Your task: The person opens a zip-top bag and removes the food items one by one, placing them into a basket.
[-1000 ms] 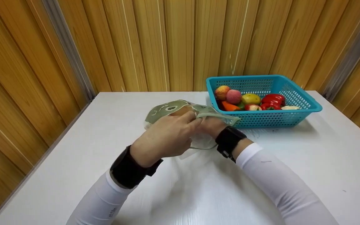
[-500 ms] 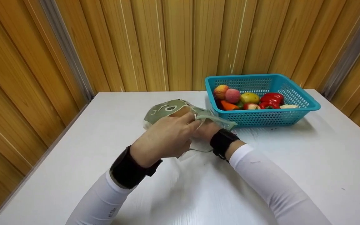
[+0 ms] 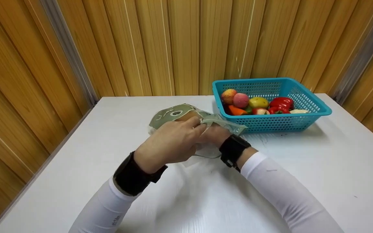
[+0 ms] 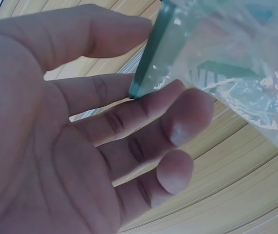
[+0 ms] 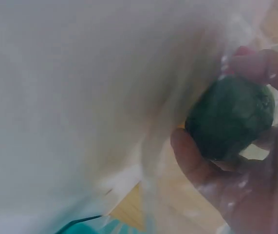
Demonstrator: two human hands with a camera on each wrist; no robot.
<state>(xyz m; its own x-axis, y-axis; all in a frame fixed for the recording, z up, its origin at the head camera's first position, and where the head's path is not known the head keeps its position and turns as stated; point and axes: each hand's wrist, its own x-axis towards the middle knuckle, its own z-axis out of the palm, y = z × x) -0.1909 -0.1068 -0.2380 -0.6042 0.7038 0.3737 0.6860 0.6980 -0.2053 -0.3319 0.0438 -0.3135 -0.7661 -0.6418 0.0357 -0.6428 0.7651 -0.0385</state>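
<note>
A clear zip bag with a green printed front (image 3: 164, 120) lies near the middle of the white table. My left hand (image 3: 170, 140) pinches its open edge between thumb and fingers; the left wrist view shows the bag's green zip strip (image 4: 151, 53) at the fingertips, the other fingers loosely bent. My right hand (image 3: 217, 134) reaches inside the bag, its fingers hidden in the head view. Through the plastic, the right wrist view shows that hand gripping a dark green, rounded fruit (image 5: 231, 117), fingers on one side and thumb on the other. Its exact kind is unclear.
A blue plastic basket (image 3: 270, 124) stands at the back right, close to the bag. It holds a red bell pepper (image 3: 282, 102), a yellow-green fruit (image 3: 258, 102), a pink round fruit (image 3: 241, 100) and several other items. Wood-patterned panels (image 3: 186, 48) rise behind the table.
My right hand and forearm have shifted slightly left and nearer, still inside the bag. The left hand stays on the bag's edge, nearly unmoved.
</note>
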